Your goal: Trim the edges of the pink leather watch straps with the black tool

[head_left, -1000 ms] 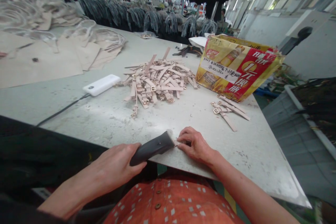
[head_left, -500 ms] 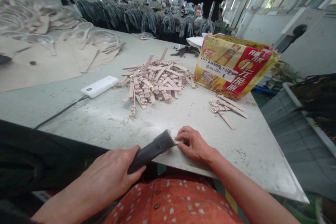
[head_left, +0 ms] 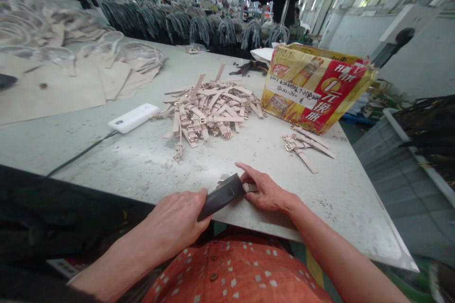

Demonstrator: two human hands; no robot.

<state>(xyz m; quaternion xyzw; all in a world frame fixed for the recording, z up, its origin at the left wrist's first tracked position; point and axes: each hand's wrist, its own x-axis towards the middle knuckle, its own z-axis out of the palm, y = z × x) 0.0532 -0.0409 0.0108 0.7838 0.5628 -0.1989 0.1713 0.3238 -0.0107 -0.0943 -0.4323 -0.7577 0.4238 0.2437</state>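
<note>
My left hand (head_left: pixel 181 213) is closed around a black handheld tool (head_left: pixel 222 195), long and blunt-ended, whose exact kind I cannot make out. Its far end meets the fingers of my right hand (head_left: pixel 266 191). Between that hand's thumb and fingers is a pale pink buckle strap (head_left: pixel 250 188); the index finger sticks out. A small metal buckle (head_left: pixel 220 182) peeks out behind the tool, and the tool hides what lies between. Beyond my hands a heap of pale pink buckle straps (head_left: pixel 213 109) lies on the table. A few more straps (head_left: pixel 305 147) rest to the right.
A yellow and red cardboard box (head_left: pixel 302 85) stands at the table's right side. On the left lie a white power bank (head_left: pixel 133 118) with a black cable and pale fabric pieces (head_left: pixel 88 80). A grey bin (head_left: pixel 401 175) is beyond the right edge of the table (head_left: pixel 337 218).
My left hand and the black tool have moved right, and the tool lies flatter. The right index finger has stretched out. A buckle now shows behind the tool.
</note>
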